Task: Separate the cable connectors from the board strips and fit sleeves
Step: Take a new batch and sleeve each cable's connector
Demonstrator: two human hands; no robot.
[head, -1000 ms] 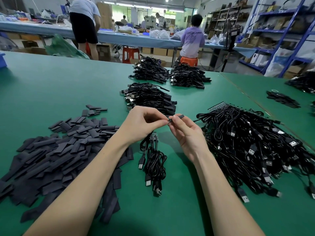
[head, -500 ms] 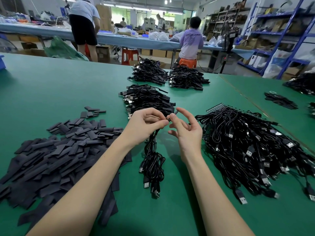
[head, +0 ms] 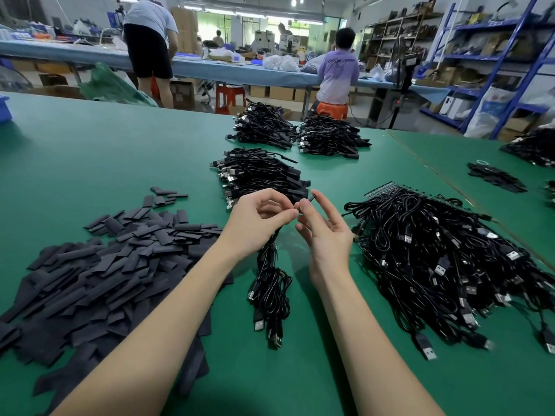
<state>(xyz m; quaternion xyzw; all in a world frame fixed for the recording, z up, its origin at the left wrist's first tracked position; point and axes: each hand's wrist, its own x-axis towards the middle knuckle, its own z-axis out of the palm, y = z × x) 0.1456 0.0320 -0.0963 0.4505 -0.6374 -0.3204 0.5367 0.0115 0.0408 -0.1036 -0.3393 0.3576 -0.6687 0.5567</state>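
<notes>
While our left hand [head: 258,219] curls its fingers round the upper end of a small bundle of black cables [head: 271,291], pinching it above the green table [head: 90,151], our right hand [head: 326,232] meets it from the other side, thumb and forefinger nipping a short black sleeve [head: 309,199] at the cable's tip, the other fingers spread loosely. The bundle hangs down from the left hand and its USB plugs lie on the table between our forearms. To our left lies a broad heap of flat dark sleeves [head: 99,265]. To our right sprawls a large pile of cables [head: 435,259], with a board strip [head: 380,189] showing at its far edge. Just beyond our hands sits a stack of cables [head: 258,177], and farther back two more stacks [head: 295,133] lie side by side. We cannot tell whether the sleeve is fully seated on the connector.
</notes>
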